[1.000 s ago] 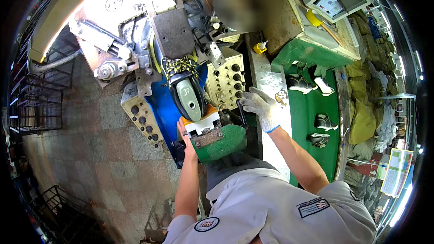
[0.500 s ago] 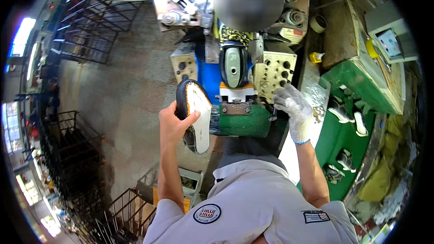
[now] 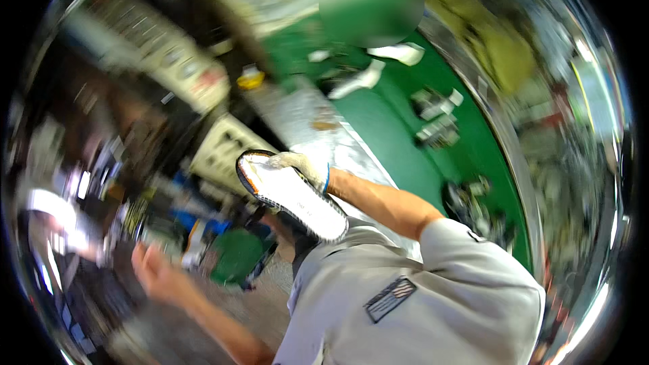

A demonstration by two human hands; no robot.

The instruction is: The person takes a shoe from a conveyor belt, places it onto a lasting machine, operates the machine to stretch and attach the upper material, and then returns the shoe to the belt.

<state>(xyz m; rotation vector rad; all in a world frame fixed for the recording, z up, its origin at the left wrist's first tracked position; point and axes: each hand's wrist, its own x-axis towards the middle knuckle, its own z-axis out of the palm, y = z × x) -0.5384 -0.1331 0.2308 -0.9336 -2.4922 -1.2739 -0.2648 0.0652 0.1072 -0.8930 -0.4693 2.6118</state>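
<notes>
Gripping a shoe sole (image 3: 292, 196), gloved right-hand fingers (image 3: 305, 164) angle it upper-left to lower-right; left hand (image 3: 154, 272) open.

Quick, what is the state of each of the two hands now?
Left hand: open, bare, holds nothing; blurred.
Right hand: gloved, closed on the edge of the shoe sole.

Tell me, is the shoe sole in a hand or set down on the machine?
In hand. The gloved right hand grips the shoe sole at one end, holding it up in the air. The bare left hand is apart and empty.
</notes>
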